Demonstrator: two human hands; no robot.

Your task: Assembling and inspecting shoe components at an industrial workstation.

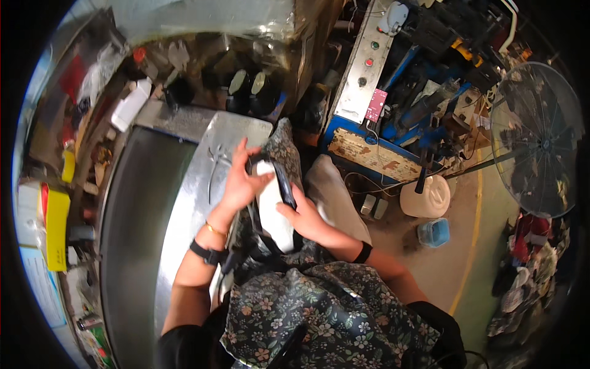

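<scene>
A narrow black shoe (275, 212) with a long white sole-shaped face lies over my lap, its white side up. My right hand (305, 216) grips the shoe along its right black edge, with the thumb over the white face. At the far end, my left hand (241, 178) has its thumb pressed on the white face. The other left fingers are partly spread around that end. The floral apron (326, 307) covers my lap beneath the shoe. A bare metal ledge (178, 227) runs beside my left forearm, with a thin dark cord (212, 175) on it.
Left of the ledge is a dark conveyor belt (144, 246). Two dark shoes (249, 86) stand beyond it, near a white box (131, 104). A machine control panel (365, 64), a white jug (425, 197), a blue tub (434, 232) and a large fan (544, 141) are at right.
</scene>
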